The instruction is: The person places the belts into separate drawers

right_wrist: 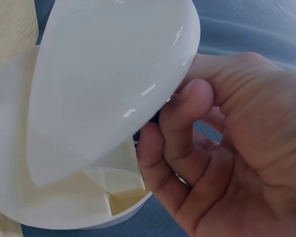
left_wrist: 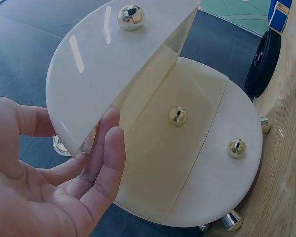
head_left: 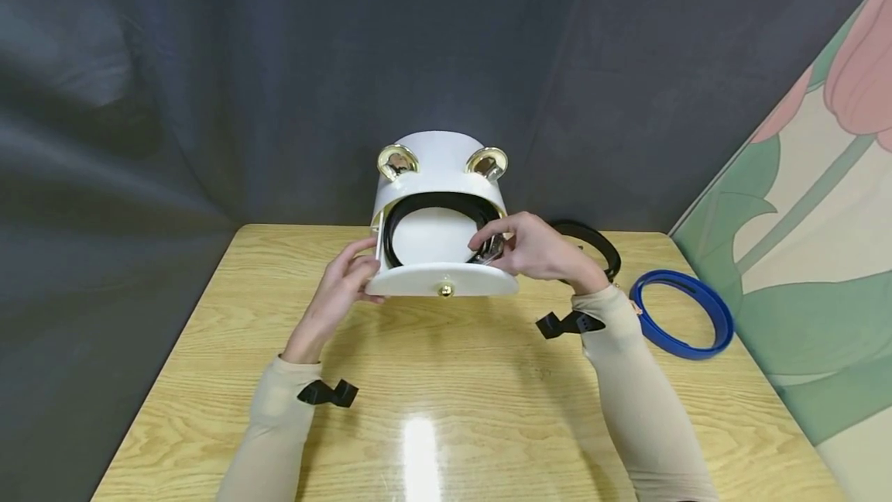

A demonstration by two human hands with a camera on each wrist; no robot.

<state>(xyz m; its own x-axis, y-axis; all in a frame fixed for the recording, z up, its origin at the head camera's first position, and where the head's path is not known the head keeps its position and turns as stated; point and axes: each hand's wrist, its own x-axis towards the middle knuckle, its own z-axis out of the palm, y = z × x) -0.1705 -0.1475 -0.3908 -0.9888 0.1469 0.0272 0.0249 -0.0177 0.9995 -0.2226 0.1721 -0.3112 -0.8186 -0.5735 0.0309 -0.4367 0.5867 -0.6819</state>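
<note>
A white rounded drawer box [head_left: 440, 165] with gold ears stands at the table's back, its top drawer [head_left: 404, 282] pulled out. Inside the drawer lies a coiled black belt [head_left: 389, 232] with a metal buckle [head_left: 493, 249]. My left hand [head_left: 336, 283] holds the drawer's left end; in the left wrist view its fingers curl about the edge of the white front. Over the drawer's right side, my right hand [head_left: 543, 250] reaches in and pinches the belt near the buckle. In the right wrist view the drawer front mostly hides the belt from sight.
Right of the box lies another coiled black belt [head_left: 605, 245], partly behind my right wrist. A coiled blue belt [head_left: 721, 324] rests near the right edge of the wooden table [head_left: 432, 378]. Dark cloth [head_left: 313, 84] hangs behind the table, and a flowered panel [head_left: 822, 254] borders its right side.
</note>
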